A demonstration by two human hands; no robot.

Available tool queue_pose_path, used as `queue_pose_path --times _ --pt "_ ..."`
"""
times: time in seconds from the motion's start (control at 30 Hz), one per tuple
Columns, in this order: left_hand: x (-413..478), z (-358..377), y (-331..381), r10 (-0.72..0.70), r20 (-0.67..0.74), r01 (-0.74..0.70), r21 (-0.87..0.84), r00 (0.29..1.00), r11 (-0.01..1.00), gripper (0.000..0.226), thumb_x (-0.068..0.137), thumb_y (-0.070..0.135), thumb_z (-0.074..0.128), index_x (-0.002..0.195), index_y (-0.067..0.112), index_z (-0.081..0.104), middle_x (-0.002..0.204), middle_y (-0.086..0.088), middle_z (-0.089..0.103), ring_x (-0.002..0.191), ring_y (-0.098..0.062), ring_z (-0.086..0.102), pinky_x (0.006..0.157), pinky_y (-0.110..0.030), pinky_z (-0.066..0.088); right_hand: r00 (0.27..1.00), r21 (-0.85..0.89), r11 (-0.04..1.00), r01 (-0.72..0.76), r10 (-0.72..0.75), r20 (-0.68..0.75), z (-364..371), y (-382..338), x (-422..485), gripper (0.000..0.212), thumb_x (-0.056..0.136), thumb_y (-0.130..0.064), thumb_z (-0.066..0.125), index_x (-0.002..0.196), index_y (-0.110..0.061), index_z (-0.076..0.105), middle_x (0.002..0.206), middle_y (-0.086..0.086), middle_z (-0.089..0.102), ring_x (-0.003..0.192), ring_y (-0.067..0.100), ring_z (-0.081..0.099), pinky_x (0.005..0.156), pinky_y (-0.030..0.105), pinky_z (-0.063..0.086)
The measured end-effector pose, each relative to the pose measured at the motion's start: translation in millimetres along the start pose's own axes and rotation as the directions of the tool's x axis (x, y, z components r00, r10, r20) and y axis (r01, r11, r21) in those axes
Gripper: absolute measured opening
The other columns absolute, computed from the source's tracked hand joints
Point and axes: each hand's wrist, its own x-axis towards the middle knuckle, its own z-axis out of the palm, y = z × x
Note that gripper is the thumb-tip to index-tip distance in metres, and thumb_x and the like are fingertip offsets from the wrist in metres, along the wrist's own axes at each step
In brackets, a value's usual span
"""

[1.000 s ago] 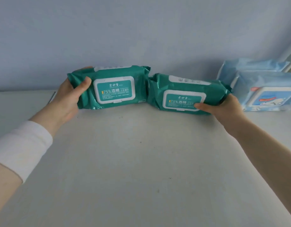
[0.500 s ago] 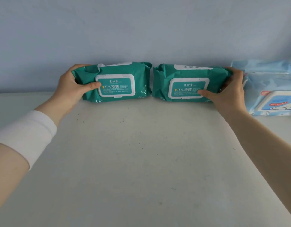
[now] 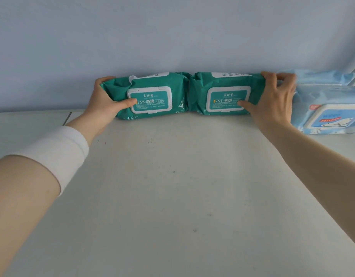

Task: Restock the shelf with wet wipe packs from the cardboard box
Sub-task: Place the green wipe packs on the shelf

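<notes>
Shelf space (image 3: 172, 196), white and mostly bare, fills the lower frame beneath a pale blue back wall (image 3: 172, 33), as a person lines up stock along the rear edge at centre. Blue wipe packs (image 3: 330, 100) sit stacked at the right edge of the frame. Two green wet wipe packs stand on their long sides against the wall, ends touching: the left green pack (image 3: 152, 96), gripped at its outer end by the left hand (image 3: 104, 100), thumb on the lid, and the right green pack (image 3: 224, 94), held by the right hand (image 3: 276, 96), fingers splayed over its top and thumb on its lid. Released carelessly, the soft packs could tip forward; the right hand, close beside the blue stack, could nudge it. No cardboard box is visible.
</notes>
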Motion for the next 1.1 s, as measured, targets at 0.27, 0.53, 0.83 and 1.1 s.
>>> queue_pose_path --times 0.27,0.53,0.83,1.1 --pt "-45 -20 28 0.007 -0.047 0.013 0.423 0.999 0.906 0.117 0.070 0.029 0.079 0.148 0.018 -0.007 0.157 -0.014 0.002 0.145 -0.026 0.008 0.116 -0.042 0.013 0.971 -0.360 0.908 0.212 -0.153 0.186 -40 -41 -47 0.079 0.086 -0.020 0.062 0.148 -0.008 0.015 0.157 0.016 0.001 0.145 0.033 -0.004 0.117 0.042 0.008" --pt "-148 -25 88 0.138 0.568 -0.582 0.764 0.811 0.278 0.078 0.080 0.041 0.066 0.142 0.010 0.030 0.148 -0.016 0.031 0.137 -0.033 0.027 0.110 -0.046 0.026 0.912 -0.397 0.902 0.170 0.008 0.409 -119 -60 -147 0.073 0.085 -0.037 0.063 0.143 -0.010 0.028 0.147 0.016 0.028 0.139 0.035 0.021 0.114 0.048 0.023" --pt "-306 76 192 -0.282 0.841 -0.855 0.507 0.462 0.109 0.067 0.085 0.052 0.055 0.140 0.018 0.037 0.142 -0.003 0.044 0.129 -0.029 0.042 0.108 -0.044 0.034 0.640 -0.544 0.834 0.099 0.365 0.676 -256 26 -251 0.073 0.088 -0.053 0.051 0.147 -0.020 0.023 0.147 0.003 0.036 0.136 0.025 0.033 0.111 0.045 0.030" --pt "-530 247 250 -0.337 0.941 -0.974 0.051 -0.027 0.221 0.065 0.083 0.052 0.058 0.135 0.017 0.044 0.127 -0.002 0.059 0.110 -0.021 0.058 0.103 -0.041 0.041 0.476 -0.607 0.790 -0.086 0.568 0.672 -404 196 -406 0.060 0.091 -0.047 0.049 0.139 -0.011 0.041 0.141 0.007 0.045 0.126 0.026 0.045 0.108 0.040 0.036"
